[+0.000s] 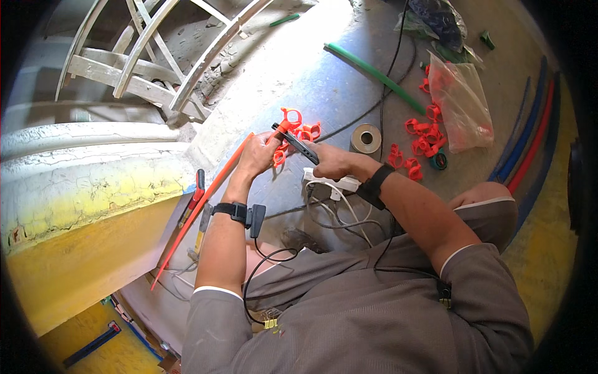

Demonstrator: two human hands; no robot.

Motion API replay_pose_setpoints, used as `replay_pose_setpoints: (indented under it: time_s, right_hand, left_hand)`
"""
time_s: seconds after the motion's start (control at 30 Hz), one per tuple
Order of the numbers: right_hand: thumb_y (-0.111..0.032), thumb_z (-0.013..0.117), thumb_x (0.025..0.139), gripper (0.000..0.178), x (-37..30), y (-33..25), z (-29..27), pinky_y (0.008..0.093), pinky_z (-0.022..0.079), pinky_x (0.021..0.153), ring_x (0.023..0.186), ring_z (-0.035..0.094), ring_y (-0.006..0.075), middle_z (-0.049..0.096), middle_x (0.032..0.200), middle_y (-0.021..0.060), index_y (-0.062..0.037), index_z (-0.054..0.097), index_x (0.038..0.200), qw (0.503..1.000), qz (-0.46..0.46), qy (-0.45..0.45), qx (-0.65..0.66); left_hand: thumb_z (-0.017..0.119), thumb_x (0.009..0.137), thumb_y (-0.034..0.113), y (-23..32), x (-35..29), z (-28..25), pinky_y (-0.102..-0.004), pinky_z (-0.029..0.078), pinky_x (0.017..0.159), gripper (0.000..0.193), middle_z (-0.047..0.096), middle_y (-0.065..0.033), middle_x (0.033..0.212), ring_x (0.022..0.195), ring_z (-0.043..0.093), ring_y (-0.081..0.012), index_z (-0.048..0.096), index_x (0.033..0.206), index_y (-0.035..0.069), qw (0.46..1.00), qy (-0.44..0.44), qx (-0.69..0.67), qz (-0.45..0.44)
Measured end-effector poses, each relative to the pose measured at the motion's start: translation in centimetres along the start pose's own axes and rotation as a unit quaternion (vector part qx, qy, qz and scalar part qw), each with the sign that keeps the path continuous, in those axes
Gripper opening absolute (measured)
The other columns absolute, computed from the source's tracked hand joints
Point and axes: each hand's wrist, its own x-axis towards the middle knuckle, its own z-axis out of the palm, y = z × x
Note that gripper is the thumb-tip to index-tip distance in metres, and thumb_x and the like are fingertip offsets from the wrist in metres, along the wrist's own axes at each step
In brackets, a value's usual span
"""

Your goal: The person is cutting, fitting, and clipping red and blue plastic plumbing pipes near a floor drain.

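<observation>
My left hand (256,154) is closed, pinching an orange plastic pipe clip (291,116) whose open ring sticks up past the fingertips. My right hand (331,163) grips a long, narrow black tool (299,146). The tool's far tip meets the clip beside my left fingers; its exact kind is hard to make out. Just beyond my hands, more orange clips (309,131) lie in a small heap on the floor, partly covered by my fingers. A long orange tube (205,194) slants down along the outer side of my left forearm, its upper end beside my left hand.
A roll of tape (365,138) and a white power strip (331,180) with cables lie near my right forearm. Several orange clips (428,138) spread beside a clear plastic bag (464,109). A green tube (374,76) lies ahead. A red-handled saw (198,187) is at left.
</observation>
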Motion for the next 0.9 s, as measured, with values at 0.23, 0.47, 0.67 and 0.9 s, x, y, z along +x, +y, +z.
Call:
replay_pose_setpoints:
  time_s: [0.23, 0.47, 0.67, 0.9]
  right_hand:
    - [-0.01, 0.056, 0.062, 0.087, 0.9, 1.5, 0.6, 0.0405, 0.05, 0.065, 0.076, 0.063, 0.0338, 0.061, 0.082, 0.0263, 0.0109, 0.021, 0.14, 0.999, -0.032, 0.016, -0.023]
    - [-0.01, 0.059, 0.06, 0.081, -1.4, -1.4, -0.6, 0.0372, 0.049, 0.066, 0.072, 0.062, 0.0305, 0.061, 0.078, 0.0231, 0.0062, 0.037, 0.136, 0.998, 0.02, 0.051, 0.036]
    - [-0.012, 0.059, 0.06, 0.076, -1.7, -0.9, -0.4, 0.0376, 0.048, 0.071, 0.077, 0.062, 0.0304, 0.063, 0.082, 0.0223, 0.0048, 0.043, 0.132, 0.996, 0.007, 0.081, 0.02]
    - [-0.021, 0.063, 0.061, 0.054, -1.4, 1.4, 1.5, 0.04, 0.048, 0.068, 0.069, 0.06, 0.0346, 0.062, 0.074, 0.0216, -0.0067, 0.063, 0.113, 0.993, 0.012, 0.106, -0.058]
  left_hand:
    - [0.05, 0.092, 0.045, 0.0, 0.1, -0.1, -0.0304, 0.038, 0.056, 0.048, 0.049, -0.0044, 0.061, 0.059, 0.045, -0.0125, 0.065, 0.089, 0.0, 0.999, -0.014, 0.005, -0.034]
    - [0.048, 0.093, 0.046, -0.2, -0.1, 0.1, -0.0369, 0.045, 0.064, 0.049, 0.062, -0.0159, 0.071, 0.068, 0.059, -0.0246, 0.064, 0.088, 0.001, 1.0, 0.002, 0.022, -0.012]
    - [0.048, 0.092, 0.049, -1.4, 0.0, 0.4, -0.0345, 0.042, 0.06, 0.053, 0.054, -0.0105, 0.065, 0.062, 0.051, -0.0202, 0.061, 0.081, -0.001, 1.0, -0.013, 0.01, -0.001]
    - [0.049, 0.092, 0.042, -2.8, -0.5, 2.0, -0.0348, 0.044, 0.063, 0.045, 0.057, -0.0119, 0.067, 0.064, 0.054, -0.0202, 0.062, 0.086, -0.001, 0.999, -0.025, 0.034, -0.015]
